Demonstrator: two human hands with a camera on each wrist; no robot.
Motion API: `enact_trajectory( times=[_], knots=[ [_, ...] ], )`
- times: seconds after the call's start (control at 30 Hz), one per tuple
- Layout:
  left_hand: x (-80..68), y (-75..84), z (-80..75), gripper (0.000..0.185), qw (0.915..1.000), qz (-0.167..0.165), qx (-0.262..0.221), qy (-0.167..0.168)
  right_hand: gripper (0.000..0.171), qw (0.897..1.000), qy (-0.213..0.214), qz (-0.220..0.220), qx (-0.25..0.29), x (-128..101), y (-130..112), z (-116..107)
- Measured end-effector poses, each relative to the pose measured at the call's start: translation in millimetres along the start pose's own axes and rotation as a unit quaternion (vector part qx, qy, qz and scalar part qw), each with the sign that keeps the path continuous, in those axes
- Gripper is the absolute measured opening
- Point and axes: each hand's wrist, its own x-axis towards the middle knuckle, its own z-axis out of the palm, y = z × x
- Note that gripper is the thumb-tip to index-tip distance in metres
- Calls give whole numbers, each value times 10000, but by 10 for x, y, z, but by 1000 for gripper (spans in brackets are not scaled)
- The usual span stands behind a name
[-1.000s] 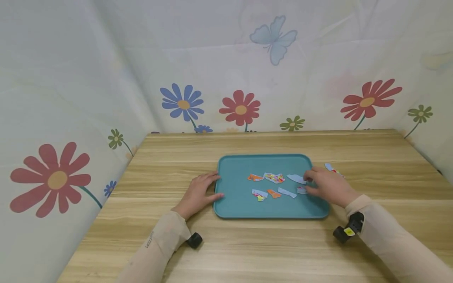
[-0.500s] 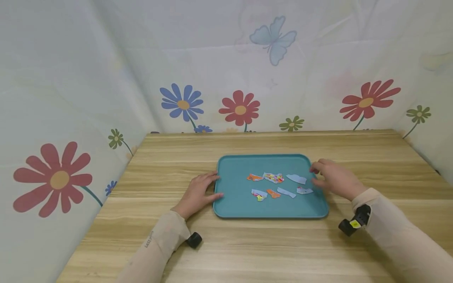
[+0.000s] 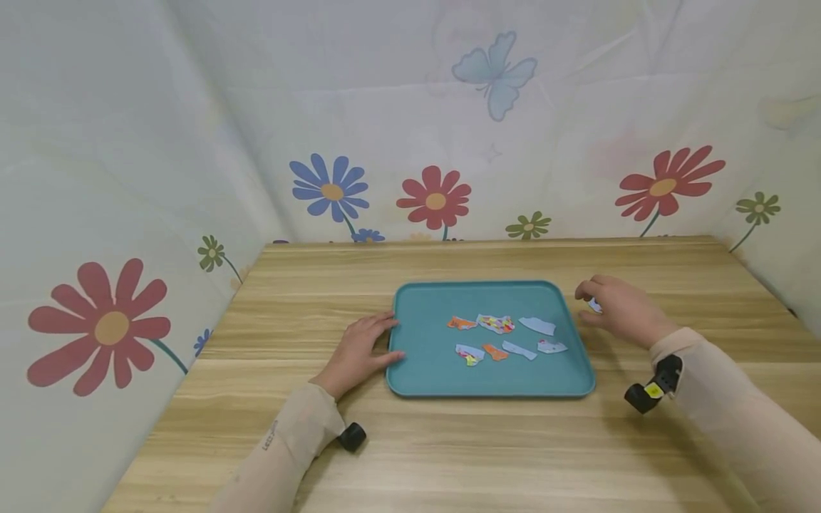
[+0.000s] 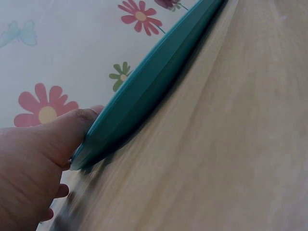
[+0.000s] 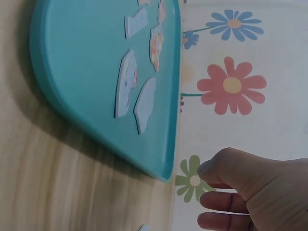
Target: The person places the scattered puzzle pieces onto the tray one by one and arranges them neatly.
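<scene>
A teal tray (image 3: 410, 381) lies on a wooden table (image 3: 487, 456) and holds several torn, coloured paper scraps (image 3: 497, 323). My left hand (image 3: 378, 340) rests at the tray's left edge with fairly straight fingers. In the left wrist view its thumb (image 4: 72, 122) lies against the tray's rim (image 4: 154, 77). My right hand (image 3: 603, 308) is on the table just right of the tray, fingers loosely curled over a small pale scrap (image 3: 595, 305). In the right wrist view the right hand (image 5: 226, 192) holds nothing between thumb and fingers, beside the tray (image 5: 86, 57).
Flower-printed cloth walls (image 3: 436, 196) close in the table at the back and on both sides. A black wrist camera sits on each forearm, the left one (image 3: 351, 435) and the right one (image 3: 651, 388). Bare wood surrounds the tray.
My right hand has left the tray's right side and moved right and back onto the table, over the scrap there. A small pale scrap now shows on the tray. The left hand stayed put.
</scene>
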Motion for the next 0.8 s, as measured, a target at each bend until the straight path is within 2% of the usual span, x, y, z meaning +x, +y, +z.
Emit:
enact_trajectory(
  times=[0.23, 0.4, 0.8],
  knots=[
    [1, 4, 8, 62, 10000, 33, -12, 16, 31, 9996, -199, 194, 53, 7, 122, 21],
    [4, 8, 2, 63, 10000, -4, -35, -18, 28, 9994, -186, 280, 79, -2, 195, 51],
    [-5, -5, 9, 64, 10000, -58, -6, -46, 31, 9969, -438, 635, 174, -38, 293, 80]
  ],
)
